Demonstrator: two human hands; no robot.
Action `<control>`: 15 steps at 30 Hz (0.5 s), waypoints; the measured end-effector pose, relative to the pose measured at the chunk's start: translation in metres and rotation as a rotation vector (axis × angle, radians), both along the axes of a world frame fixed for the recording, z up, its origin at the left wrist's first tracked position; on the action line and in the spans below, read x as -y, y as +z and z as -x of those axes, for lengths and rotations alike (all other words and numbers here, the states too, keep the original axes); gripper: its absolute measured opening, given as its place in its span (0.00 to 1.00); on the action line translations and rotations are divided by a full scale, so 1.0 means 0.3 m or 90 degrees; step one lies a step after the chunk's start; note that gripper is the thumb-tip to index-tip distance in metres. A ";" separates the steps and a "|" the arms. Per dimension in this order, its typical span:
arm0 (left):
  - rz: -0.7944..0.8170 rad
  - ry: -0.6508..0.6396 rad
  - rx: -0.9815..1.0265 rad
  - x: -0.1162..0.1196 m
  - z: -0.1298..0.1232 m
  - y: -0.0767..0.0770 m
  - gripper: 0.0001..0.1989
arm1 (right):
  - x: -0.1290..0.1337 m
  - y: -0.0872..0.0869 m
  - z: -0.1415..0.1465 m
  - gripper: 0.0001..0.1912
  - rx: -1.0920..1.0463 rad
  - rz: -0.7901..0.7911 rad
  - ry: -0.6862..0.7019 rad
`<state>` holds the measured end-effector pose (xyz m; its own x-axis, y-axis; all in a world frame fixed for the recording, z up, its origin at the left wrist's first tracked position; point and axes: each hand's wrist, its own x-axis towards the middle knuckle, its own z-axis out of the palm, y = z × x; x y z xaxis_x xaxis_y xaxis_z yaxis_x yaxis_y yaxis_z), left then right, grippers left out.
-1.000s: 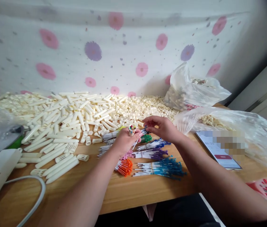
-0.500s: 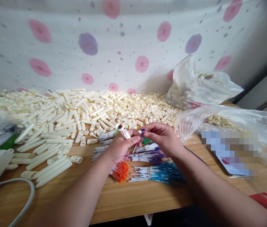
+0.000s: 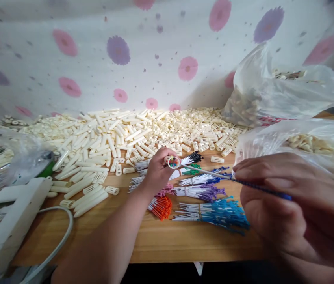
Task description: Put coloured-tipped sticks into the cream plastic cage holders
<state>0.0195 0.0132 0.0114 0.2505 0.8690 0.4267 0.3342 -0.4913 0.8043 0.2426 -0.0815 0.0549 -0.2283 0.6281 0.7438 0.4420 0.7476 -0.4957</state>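
My left hand [image 3: 158, 169] is wrapped round a cream tube [image 3: 173, 162], whose round open end shows several coloured tips inside. Close to the camera at the right, my right hand [image 3: 285, 197] pinches a thin blue-and-white rod [image 3: 244, 182] that slants back towards the tube's end. On the table below lie banded bundles of thin white sticks with coloured ends: blue [image 3: 223, 213], purple [image 3: 199, 191], orange [image 3: 161, 207], and black [image 3: 195, 157] behind the left hand. Green and pink ends also show beside them.
A heap of cream tubes and slotted caps [image 3: 143, 130] spans the back of the wooden table [image 3: 155, 246]. Plastic bags [image 3: 303, 92] of parts stand at the right. A white power strip [image 3: 19, 221] with cables is at the left.
My right hand has moved away from my left, right and much nearer the camera, with the rod in its fingers. The tube's open end now faces the camera. The view has shifted.
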 end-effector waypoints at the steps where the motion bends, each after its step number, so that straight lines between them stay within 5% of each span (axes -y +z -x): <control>1: -0.026 -0.017 -0.007 -0.002 0.000 -0.006 0.09 | 0.010 0.004 0.008 0.07 0.001 -0.017 -0.009; 9: -0.107 -0.041 -0.036 -0.003 -0.012 -0.016 0.04 | -0.019 0.076 0.076 0.06 0.119 -0.203 0.011; 15: -0.103 -0.024 -0.048 0.002 -0.012 -0.013 0.04 | -0.017 0.092 0.072 0.04 0.121 -0.193 0.007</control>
<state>0.0232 0.0126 0.0077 0.3176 0.7797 0.5397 0.3697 -0.6259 0.6867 0.2209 -0.0763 0.0825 -0.3851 0.3827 0.8398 0.4966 0.8529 -0.1610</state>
